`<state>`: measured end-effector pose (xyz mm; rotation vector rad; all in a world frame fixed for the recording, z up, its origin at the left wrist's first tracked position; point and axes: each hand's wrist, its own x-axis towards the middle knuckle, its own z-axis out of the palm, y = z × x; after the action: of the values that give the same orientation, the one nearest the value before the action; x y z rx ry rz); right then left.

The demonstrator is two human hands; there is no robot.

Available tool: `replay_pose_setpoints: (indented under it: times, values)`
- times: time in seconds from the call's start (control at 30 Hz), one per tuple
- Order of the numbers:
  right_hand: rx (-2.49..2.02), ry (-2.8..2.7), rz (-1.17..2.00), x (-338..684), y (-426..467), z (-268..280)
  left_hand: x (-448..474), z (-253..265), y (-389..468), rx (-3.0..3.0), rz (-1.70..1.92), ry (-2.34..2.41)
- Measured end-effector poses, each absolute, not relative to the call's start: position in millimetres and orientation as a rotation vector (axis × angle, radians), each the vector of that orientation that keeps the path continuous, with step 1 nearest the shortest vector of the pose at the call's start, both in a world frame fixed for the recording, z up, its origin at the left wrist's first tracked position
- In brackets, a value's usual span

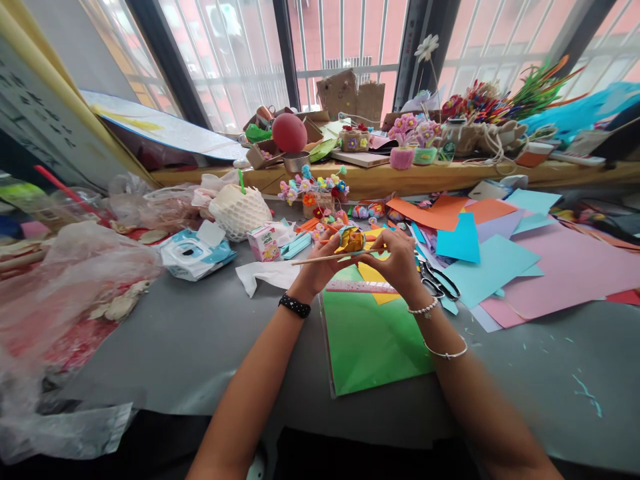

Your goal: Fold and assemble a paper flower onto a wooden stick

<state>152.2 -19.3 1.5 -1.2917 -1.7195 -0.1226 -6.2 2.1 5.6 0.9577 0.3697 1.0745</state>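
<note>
Two hands I watch remotely meet above the grey table (200, 347), left hand (324, 265) with fingers clasping the yellow paper piece (352, 239), right hand (399, 261) with fingertips pinching the thin stick (315, 259) just below it.

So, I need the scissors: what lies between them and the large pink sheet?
In the head view, light-blue paper lies between the scissors and the large pink sheet.

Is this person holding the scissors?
No, the black-handled scissors lie among coloured paper, just to the right of the right hand.
</note>
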Motion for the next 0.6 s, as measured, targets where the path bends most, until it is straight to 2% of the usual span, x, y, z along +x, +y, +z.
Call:
replay_pose_setpoints:
  times: [0.37, 0.6]
  values:
    - [-1.159, -1.700, 0.169, 163.8, -14.3, 4.3, -5.4, 4.0, 6.8, 0.961, 1.150, 0.587]
    - [-1.074, -1.880, 0.256, 163.9, -13.1, 2.7, -4.7, 0.2, 4.9, 1.232, 1.119, 0.722]
